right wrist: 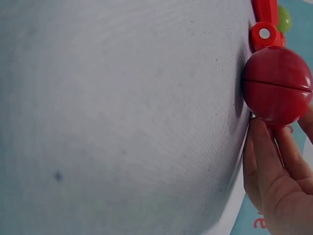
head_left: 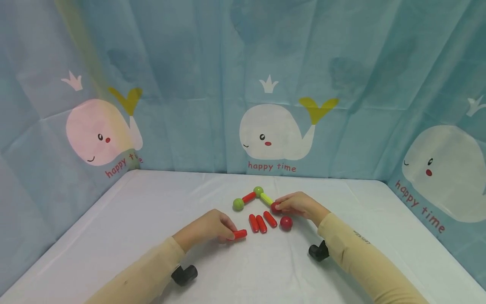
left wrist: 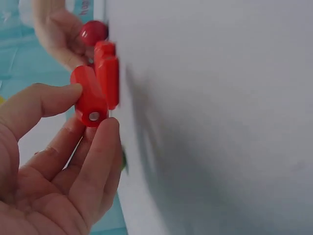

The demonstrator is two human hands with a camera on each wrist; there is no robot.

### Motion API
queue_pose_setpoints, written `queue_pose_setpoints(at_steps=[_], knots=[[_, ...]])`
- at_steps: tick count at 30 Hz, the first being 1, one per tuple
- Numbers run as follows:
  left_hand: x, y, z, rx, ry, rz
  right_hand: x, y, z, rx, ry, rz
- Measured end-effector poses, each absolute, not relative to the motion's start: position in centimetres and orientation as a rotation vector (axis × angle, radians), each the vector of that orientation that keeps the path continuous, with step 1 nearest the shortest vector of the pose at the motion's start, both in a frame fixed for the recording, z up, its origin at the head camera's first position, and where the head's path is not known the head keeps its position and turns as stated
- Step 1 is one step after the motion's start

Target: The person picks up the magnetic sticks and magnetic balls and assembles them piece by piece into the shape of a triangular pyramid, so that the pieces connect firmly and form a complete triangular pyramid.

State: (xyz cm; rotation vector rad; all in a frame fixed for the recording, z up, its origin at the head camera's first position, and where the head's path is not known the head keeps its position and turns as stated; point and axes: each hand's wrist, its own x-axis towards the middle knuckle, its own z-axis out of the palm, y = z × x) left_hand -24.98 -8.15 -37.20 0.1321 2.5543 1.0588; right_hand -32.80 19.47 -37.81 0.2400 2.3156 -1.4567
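Observation:
My left hand [head_left: 212, 228] pinches a red magnetic rod [head_left: 240, 234] between thumb and fingers, just over the table. A round silvery spot shows on the rod's end [left wrist: 93, 115] in the left wrist view. With its fingertips, my right hand [head_left: 301, 206] holds a red ball [head_left: 275, 207] at the near end of a yellow-green rod [head_left: 267, 199]. That rod runs up to a green ball [head_left: 258, 191], from which a red rod [head_left: 249, 197] leads to another green ball [head_left: 238, 204]. In the right wrist view, a loose red ball [right wrist: 277, 85] largely hides the held one.
Three loose red rods [head_left: 261, 223] lie between my hands, beside the loose red ball [head_left: 286, 223]. A white cloth [head_left: 171, 190] covers the table. Behind it hangs a blue curtain [head_left: 190, 126] with whale prints. Black wrist cameras [head_left: 184, 275] sit at both sleeves.

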Motion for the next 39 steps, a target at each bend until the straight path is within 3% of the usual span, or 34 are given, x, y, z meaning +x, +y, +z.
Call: queue_pose_setpoints(at_steps=[19, 39], knots=[[-30.9, -4.1, -36.0, 0.135, 2.670, 1.161, -33.1, 19.5, -37.6, 0.274, 2.283, -1.523], [-31.9, -0.8, -36.9, 0.236, 2.740, 1.072, -33.0, 19.4, -37.6, 0.229, 2.260, -1.545]])
